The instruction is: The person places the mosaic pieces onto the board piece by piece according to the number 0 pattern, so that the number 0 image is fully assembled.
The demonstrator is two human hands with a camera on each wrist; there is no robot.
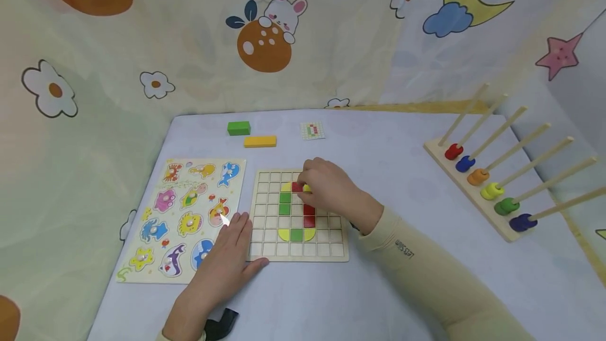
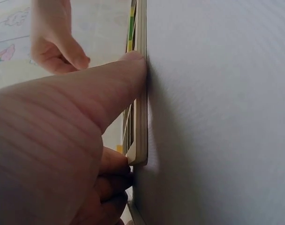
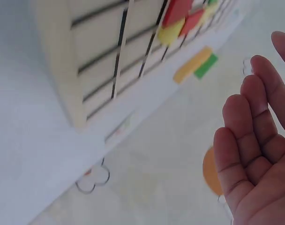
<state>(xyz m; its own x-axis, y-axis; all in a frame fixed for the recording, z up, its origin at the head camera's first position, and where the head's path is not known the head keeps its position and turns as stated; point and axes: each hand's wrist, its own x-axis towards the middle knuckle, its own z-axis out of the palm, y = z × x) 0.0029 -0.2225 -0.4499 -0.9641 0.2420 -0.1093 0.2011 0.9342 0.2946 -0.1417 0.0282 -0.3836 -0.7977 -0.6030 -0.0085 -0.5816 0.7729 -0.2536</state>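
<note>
A wooden grid board (image 1: 265, 249) lies on the table, with red, green and yellow tiles set in its cells as a ring. My left hand (image 1: 227, 257) rests at the board's left side, fingers straight; its thumb (image 2: 119, 79) lies along the board's near edge. Over the upper part of the ring is my right hand (image 1: 333, 188), fingertips close to a red tile (image 1: 296, 187) in the top row. In the right wrist view its fingers (image 3: 238, 115) are loosely extended with nothing seen between them. The hand partly covers a yellow tile (image 1: 307, 188). Two green tiles (image 1: 284, 203) form the ring's left side.
A sea-animal puzzle board (image 1: 163, 193) lies to the left, partly under my left forearm. Behind the grid board are a green block (image 1: 239, 128), a yellow block (image 1: 260, 141) and a small pattern card (image 1: 312, 130). A pegged wooden rack (image 1: 473, 188) with coloured beads stands at right.
</note>
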